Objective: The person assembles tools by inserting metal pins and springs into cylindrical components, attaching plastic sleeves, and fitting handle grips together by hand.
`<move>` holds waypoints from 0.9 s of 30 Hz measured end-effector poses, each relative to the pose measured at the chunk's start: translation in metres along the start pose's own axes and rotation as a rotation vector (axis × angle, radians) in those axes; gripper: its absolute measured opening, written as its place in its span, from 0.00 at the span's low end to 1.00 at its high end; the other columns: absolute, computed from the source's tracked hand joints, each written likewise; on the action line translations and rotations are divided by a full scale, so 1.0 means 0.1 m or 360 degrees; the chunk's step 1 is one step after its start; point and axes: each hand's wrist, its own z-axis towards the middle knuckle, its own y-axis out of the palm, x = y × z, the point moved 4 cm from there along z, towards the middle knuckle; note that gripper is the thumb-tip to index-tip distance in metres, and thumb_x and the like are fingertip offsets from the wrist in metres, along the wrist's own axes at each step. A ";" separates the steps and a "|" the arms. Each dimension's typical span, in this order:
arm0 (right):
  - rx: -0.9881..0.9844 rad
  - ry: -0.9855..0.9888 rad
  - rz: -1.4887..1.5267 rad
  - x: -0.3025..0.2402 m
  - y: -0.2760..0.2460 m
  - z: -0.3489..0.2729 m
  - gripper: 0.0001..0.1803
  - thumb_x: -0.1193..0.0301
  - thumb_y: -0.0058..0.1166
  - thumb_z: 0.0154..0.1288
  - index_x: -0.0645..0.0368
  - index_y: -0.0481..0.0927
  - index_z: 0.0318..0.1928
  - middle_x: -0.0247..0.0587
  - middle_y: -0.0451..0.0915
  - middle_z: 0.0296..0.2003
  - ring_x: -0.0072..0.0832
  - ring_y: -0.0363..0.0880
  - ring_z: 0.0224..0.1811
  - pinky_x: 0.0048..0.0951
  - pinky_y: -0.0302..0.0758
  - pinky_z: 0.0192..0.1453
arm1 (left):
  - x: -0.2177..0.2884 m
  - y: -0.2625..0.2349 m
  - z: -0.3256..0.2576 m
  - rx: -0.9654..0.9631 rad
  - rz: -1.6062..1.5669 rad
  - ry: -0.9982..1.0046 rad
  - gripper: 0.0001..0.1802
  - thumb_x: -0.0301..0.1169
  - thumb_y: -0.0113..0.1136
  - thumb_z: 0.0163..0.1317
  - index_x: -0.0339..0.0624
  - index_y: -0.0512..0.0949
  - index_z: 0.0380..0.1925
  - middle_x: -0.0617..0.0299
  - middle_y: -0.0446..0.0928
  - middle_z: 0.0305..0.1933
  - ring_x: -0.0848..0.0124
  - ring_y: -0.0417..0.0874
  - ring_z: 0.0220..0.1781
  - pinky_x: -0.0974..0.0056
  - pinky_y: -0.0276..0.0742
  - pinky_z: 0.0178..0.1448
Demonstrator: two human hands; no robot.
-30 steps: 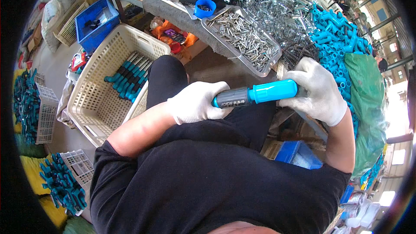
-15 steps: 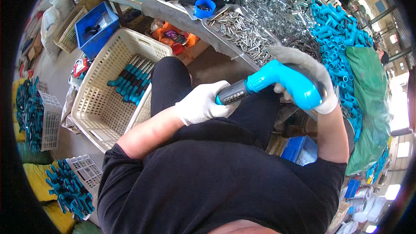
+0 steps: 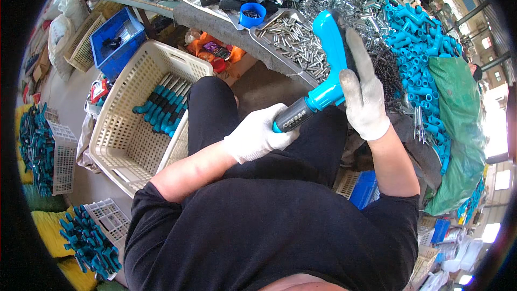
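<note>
Left hand [image 3: 257,136], white-gloved, clenched round the dark grey barrel of a blue tool [image 3: 318,83]. Right hand [image 3: 362,97], gloved, fingers extended flat against the tool's blue handle, pressing rather than wrapping. Tool sits between the hands above the lap. Barrel's long axis runs diagonally, lower-left at left hand to upper-right; handle branches upward, away from the body. Cream basket [image 3: 121,140] lies beyond left hand.

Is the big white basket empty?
No, the white basket holds a bunch of blue-and-black handled tools lying together near its upper corner.
</note>
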 end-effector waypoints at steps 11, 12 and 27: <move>-0.1299 0.0501 -0.0399 -0.10 -0.30 0.20 0.25 0.60 0.67 0.49 0.55 0.78 0.47 0.50 0.81 0.30 0.45 0.82 0.33 0.38 0.76 0.37 | -0.03 -0.13 -0.04 -0.0139 0.0171 0.0053 0.20 0.43 0.67 0.54 0.42 0.76 0.40 0.57 0.78 0.33 0.68 0.80 0.37 0.64 0.74 0.44; -0.1420 0.0513 -0.0422 -0.10 -0.29 0.20 0.22 0.56 0.67 0.49 0.53 0.81 0.43 0.51 0.80 0.28 0.48 0.81 0.34 0.42 0.76 0.38 | -0.02 -0.14 -0.04 -0.0116 0.0294 0.0122 0.20 0.44 0.66 0.54 0.41 0.75 0.39 0.53 0.78 0.30 0.64 0.81 0.33 0.62 0.75 0.42; -0.0677 0.0251 0.0217 -0.19 -0.09 -0.09 0.27 0.68 0.61 0.59 0.63 0.69 0.57 0.56 0.76 0.49 0.45 0.77 0.51 0.39 0.72 0.55 | -0.15 -0.10 -0.10 -0.0190 -0.0033 0.0024 0.15 0.37 0.65 0.55 0.42 0.75 0.39 0.63 0.79 0.34 0.76 0.79 0.39 0.66 0.74 0.47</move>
